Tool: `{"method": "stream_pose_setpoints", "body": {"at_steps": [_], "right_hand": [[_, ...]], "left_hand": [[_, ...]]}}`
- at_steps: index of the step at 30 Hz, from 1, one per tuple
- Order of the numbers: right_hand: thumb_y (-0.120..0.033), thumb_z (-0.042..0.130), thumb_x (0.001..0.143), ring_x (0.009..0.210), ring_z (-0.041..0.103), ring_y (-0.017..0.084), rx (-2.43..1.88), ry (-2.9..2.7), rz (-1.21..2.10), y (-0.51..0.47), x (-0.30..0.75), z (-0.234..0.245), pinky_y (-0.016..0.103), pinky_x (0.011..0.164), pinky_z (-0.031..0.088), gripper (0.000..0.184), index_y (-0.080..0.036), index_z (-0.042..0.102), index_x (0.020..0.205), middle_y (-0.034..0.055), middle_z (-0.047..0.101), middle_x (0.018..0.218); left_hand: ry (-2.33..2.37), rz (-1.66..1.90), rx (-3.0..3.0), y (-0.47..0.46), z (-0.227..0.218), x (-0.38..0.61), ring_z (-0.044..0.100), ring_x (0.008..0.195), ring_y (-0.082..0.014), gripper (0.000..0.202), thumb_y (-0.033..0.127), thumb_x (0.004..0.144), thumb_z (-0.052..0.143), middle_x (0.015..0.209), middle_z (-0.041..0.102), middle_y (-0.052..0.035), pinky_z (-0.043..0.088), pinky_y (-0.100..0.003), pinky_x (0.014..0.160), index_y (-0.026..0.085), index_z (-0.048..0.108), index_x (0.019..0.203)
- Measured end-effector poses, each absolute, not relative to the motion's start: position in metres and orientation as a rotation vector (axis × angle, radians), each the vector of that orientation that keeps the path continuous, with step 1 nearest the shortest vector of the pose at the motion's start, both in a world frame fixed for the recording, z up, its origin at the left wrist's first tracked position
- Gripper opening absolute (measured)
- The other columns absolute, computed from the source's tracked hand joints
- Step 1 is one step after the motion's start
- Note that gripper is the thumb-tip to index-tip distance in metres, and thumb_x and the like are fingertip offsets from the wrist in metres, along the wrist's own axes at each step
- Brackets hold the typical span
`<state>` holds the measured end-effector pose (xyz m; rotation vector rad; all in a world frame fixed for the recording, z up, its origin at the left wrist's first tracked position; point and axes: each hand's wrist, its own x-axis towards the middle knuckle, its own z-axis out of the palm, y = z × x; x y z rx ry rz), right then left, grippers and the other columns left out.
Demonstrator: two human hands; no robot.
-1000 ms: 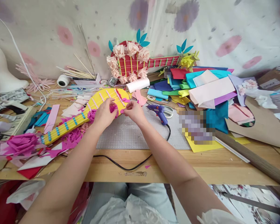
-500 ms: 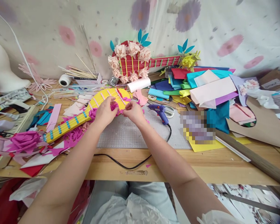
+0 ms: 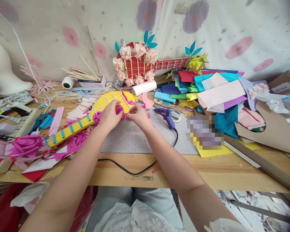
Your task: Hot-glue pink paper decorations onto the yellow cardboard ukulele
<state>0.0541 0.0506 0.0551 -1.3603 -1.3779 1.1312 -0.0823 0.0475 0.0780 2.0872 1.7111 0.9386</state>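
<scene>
A yellow paper guitar (image 3: 102,104) with pink strips on its body and blue strips along its neck lies slanted on the bench. Magenta paper flowers (image 3: 96,117) line its near edge. My left hand (image 3: 111,116) curls over this edge, its fingers closed around a magenta paper flower (image 3: 119,111). Right beside it, my right hand (image 3: 136,116) pinches a small magenta paper petal at the flower's edge; the fingertips partly hide it. Loose magenta petals lie on the guitar body and around it.
A blue glue gun (image 3: 165,116) with a black cord rests on the grey cutting mat (image 3: 147,141). Behind stands a red paper guitar (image 3: 171,64) with pale roses. Coloured paper sheets (image 3: 219,91) pile up at right. A large magenta rose (image 3: 27,145) lies at left.
My right fingertips have shifted slightly left, closer to the flower. My left hand keeps its hold, and the guitar stays in place.
</scene>
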Motion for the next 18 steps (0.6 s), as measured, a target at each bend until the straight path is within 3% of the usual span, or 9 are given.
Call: {"method": "stream_pose_setpoints", "body": {"at_steps": [6, 12, 18], "right_hand": [[-0.010, 0.057, 0.065, 0.064, 0.064, 0.013, -1.268, -1.187, 1.403, 0.047, 0.060, 0.062, 0.032, 0.067, 0.054, 0.025, -0.021, 0.039, 0.078, -0.0046, 0.057, 0.066], [-0.007, 0.057, 0.064, 0.074, 0.062, 0.015, -1.303, -1.676, 0.895, 0.048, 0.067, 0.054, 0.031, 0.072, 0.049, 0.025, -0.022, 0.043, 0.080, -0.0019, 0.062, 0.076], [-0.009, 0.055, 0.068, 0.079, 0.060, 0.015, -1.364, -1.798, 0.720, 0.045, 0.058, 0.055, 0.030, 0.074, 0.046, 0.021, -0.021, 0.045, 0.083, 0.0000, 0.063, 0.082]], "left_hand": [[1.715, 0.931, 2.093, 0.048, 0.077, -0.083, 0.060, 0.102, -0.0187, 0.037, 0.019, 0.072, 0.058, 0.109, 0.064, -0.0076, 0.046, -0.034, 0.093, 0.019, 0.052, 0.109], [1.711, 0.935, 2.105, 0.050, 0.075, -0.084, 0.060, 0.104, -0.0184, 0.036, 0.020, 0.073, 0.057, 0.110, 0.064, -0.0072, 0.046, -0.033, 0.094, 0.019, 0.053, 0.109], [1.717, 0.914, 2.093, 0.050, 0.078, -0.083, 0.060, 0.103, -0.0189, 0.037, 0.018, 0.072, 0.057, 0.109, 0.064, -0.0076, 0.046, -0.034, 0.093, 0.019, 0.053, 0.109]]}}
